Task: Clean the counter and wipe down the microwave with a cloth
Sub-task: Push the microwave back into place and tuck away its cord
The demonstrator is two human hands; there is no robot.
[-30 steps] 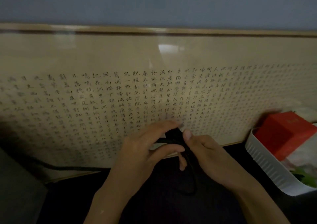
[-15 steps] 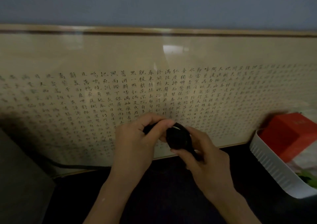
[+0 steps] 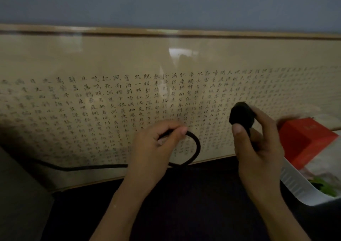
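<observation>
My right hand (image 3: 258, 148) grips a black power plug (image 3: 241, 116), raised in front of a framed sheet of calligraphy. My left hand (image 3: 153, 148) pinches the black cable (image 3: 196, 148) that belongs to the plug. The cable curls in a loop between my hands and then runs off to the left along the frame's lower edge. Both hands hover above a dark counter (image 3: 193, 204). No cloth and no microwave can be seen in this view.
The framed calligraphy panel (image 3: 110, 60) leans against a grey-blue wall and fills the back. At the right a white ribbed basket (image 3: 293, 183) holds a red box (image 3: 302, 141) and something green. A grey object (image 3: 16, 194) stands at the left edge.
My hands were together on the plug; they have drawn apart. The right hand carried the plug up and to the right, the left hand slid along the cable, and a loop opened between them.
</observation>
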